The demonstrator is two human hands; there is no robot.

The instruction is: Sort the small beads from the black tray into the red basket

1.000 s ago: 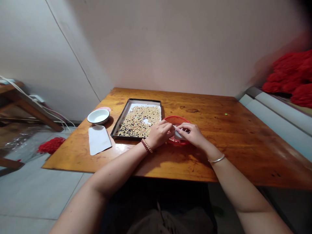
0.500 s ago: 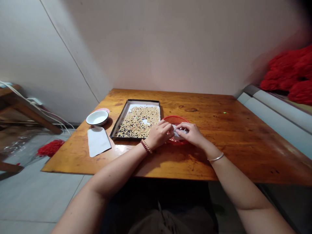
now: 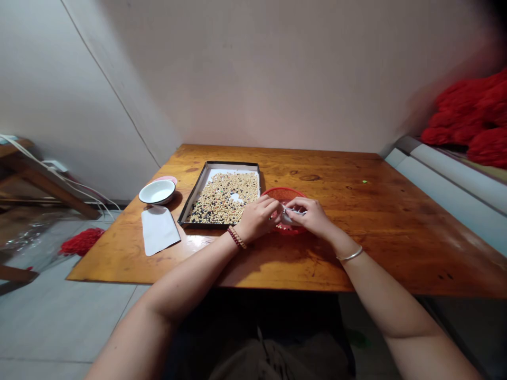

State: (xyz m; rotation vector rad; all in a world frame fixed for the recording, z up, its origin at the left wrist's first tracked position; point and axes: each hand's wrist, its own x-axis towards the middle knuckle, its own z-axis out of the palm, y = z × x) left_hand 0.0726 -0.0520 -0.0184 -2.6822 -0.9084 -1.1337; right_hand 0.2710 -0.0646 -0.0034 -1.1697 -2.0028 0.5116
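My left hand (image 3: 257, 216) and my right hand (image 3: 312, 215) meet over a red plastic basket (image 3: 282, 191) with woven-looking sides. Between them is a small whitish pouch-like piece (image 3: 293, 217); its exact kind does not show. My right fingers are closed around it, thumb on top. The left fingers pinch at its near-left edge, partly hidden behind the hand. Inside the basket a few small pale bits show below the hands. Just left of the basket lies a shallow black-edged tray (image 3: 233, 163) full of small round pale and dark beans or beads (image 3: 222, 203).
At the left of the wooden table (image 3: 336, 184) stand a white bowl (image 3: 157, 191) and a flat white sheet (image 3: 160, 232). A pink round thing (image 3: 168, 179) lies behind the bowl. Red bundles (image 3: 473, 119) are piled at right above pale rolls (image 3: 447, 190). A wall closes the back.
The whitish piece has tilted and shows less of its face under my right fingers. Both hands stay over the basket, nearly in place.
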